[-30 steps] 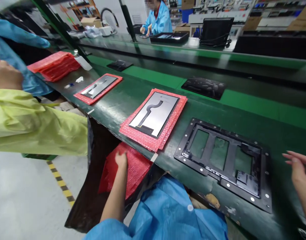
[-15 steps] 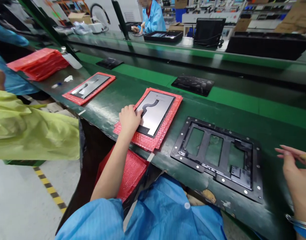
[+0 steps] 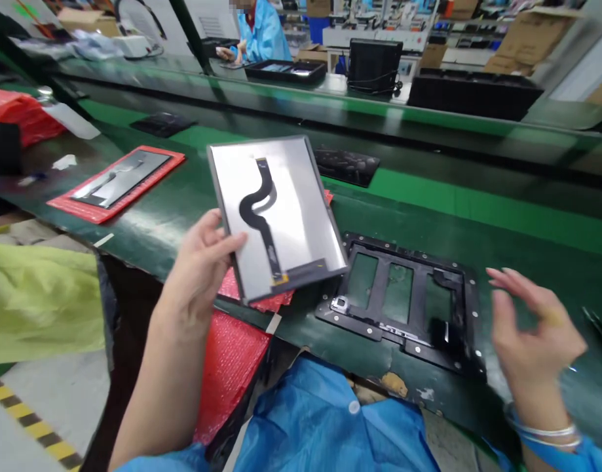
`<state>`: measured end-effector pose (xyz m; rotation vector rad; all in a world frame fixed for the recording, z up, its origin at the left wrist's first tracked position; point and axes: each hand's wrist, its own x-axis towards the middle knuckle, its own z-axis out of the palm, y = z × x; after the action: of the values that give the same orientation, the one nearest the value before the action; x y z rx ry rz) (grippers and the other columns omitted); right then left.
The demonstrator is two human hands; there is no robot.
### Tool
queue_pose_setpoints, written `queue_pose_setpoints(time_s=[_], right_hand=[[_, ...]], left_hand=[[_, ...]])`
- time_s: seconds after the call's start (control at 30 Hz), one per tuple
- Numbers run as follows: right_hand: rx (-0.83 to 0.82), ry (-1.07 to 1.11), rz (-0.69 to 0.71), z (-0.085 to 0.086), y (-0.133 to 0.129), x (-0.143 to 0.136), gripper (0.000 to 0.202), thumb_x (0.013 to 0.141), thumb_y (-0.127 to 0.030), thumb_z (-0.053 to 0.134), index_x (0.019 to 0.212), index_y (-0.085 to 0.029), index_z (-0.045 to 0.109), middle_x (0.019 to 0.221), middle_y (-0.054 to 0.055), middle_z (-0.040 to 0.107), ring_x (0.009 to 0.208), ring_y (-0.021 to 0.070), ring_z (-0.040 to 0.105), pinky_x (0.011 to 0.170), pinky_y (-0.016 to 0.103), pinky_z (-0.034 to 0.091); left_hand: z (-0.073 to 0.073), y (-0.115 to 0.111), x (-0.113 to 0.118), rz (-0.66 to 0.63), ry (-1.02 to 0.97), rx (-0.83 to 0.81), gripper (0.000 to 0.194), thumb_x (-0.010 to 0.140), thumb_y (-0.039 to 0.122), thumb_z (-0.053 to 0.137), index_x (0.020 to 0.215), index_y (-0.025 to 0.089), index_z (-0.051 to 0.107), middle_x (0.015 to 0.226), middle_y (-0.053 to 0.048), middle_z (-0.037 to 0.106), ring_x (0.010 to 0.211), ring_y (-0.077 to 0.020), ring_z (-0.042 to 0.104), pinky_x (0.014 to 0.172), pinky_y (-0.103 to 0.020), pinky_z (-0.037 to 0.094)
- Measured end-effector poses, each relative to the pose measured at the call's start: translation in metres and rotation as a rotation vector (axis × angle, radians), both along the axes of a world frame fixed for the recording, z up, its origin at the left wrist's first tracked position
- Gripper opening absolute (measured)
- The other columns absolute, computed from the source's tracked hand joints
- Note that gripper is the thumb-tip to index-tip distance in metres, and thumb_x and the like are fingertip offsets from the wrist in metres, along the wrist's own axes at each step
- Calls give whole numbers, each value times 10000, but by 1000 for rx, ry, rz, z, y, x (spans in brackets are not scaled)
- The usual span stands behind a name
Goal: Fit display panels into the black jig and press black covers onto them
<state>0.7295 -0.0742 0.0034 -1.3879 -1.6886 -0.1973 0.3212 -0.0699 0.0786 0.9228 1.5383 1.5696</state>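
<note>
Left hand (image 3: 202, 262) pinches the display panel (image 3: 276, 216) by its left edge: thin, stiff, probably fragile. Right hand (image 3: 536, 321) hovers, fingers spread, near the black fixture (image 3: 403, 295).

Display panel (image 3: 281, 216) in left hand (image 3: 200, 262)

I see the silver panel (image 3: 281, 216) with its black ribbon cable (image 3: 259, 203) — lifted, tilted, near left of the black frame (image 3: 409, 301).

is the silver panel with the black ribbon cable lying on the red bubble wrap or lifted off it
Lifted off. The left hand grips the silver panel by its edge, tilted above the red bubble wrap.
</note>
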Motion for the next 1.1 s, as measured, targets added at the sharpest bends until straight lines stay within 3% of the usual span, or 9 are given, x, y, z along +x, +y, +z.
queue_pose_setpoints(time_s=[0.13, 0.23, 0.33, 0.43, 0.5, 0.6, 0.7, 0.83, 1.1], right_hand=[[111, -272, 476, 17, -22, -62, 656, 872, -244, 719, 1471, -350, 475, 1247, 49, 733, 1117, 240, 695, 935, 397, 571], [120, -386, 561, 17, -21, -82, 585, 948, -151, 586, 1504, -278, 455, 1314, 50, 695, 1210, 191, 659, 1053, 370, 513], [118, -350, 569, 17, -15, -73, 518, 959, -116, 543, 1458, -255, 532, 1303, 53, 702, 1227, 173, 651, 1024, 322, 537], [55, 32, 433, 22, -8, -54, 302, 927, -199, 639, 1207, -277, 722, 1154, 33, 768, 1065, 205, 727, 905, 342, 610], [112, 380, 211, 26, -1, -42, 153, 929, -284, 650, 1016, -239, 767, 1013, 27, 785, 947, 212, 748, 891, 381, 618], [162, 886, -26, 28, 9, -27, 176, 820, -359, 749, 885, -195, 744, 902, -5, 769, 934, 180, 733, 984, 356, 572], [-76, 1248, -82, 25, 15, -16, 301, 624, -342, 839, 860, -182, 741, 840, -16, 761, 844, 160, 731, 876, 294, 610], [-329, 1394, -191, 16, 12, -17, 331, 536, -327, 853, 813, -182, 742, 790, -7, 759, 713, 169, 725, 693, 282, 638], [-254, 1234, -120, 21, 8, -38, 191, 624, -331, 817, 744, -234, 705, 836, -28, 745, 825, 179, 720, 848, 354, 631]], left_hand=[[-15, 3, 64, -282, -221, -119, 563, 562, 237, 823, 1086, 158, 632, 908, -63, 748, 749, -223, 720, 670, -307, 594], [-21, 5, 103, -420, -307, -181, 603, 592, 268, 839, 1143, 141, 626, 923, -73, 757, 843, -251, 741, 698, -300, 598], [-15, 3, 122, -566, -323, -147, 585, 664, 291, 823, 1194, 140, 627, 1002, -88, 756, 941, -272, 739, 674, -271, 595], [-6, 5, 122, -726, -337, -62, 543, 773, 367, 754, 1259, 164, 625, 1099, -113, 741, 1047, -338, 718, 623, -303, 601], [-8, 11, 115, -737, -302, 6, 503, 829, 412, 705, 1268, 180, 628, 1174, -127, 728, 1134, -357, 683, 669, -332, 606], [-32, 24, 100, -613, -152, 57, 471, 856, 441, 685, 1249, 191, 618, 1288, -134, 691, 1238, -335, 622, 811, -359, 582], [-68, 34, 84, -519, 52, 22, 520, 838, 476, 696, 1251, 181, 586, 1353, -151, 648, 1317, -327, 558, 959, -412, 515], [-92, 35, 76, -478, 206, 17, 482, 883, 522, 629, 1215, 174, 598, 1370, -163, 626, 1324, -318, 549, 1052, -445, 440], [-67, 31, 103, -580, -83, 115, 397, 880, 470, 697, 1163, 203, 619, 1054, -50, 717, 1054, -256, 696, 898, -367, 568]])
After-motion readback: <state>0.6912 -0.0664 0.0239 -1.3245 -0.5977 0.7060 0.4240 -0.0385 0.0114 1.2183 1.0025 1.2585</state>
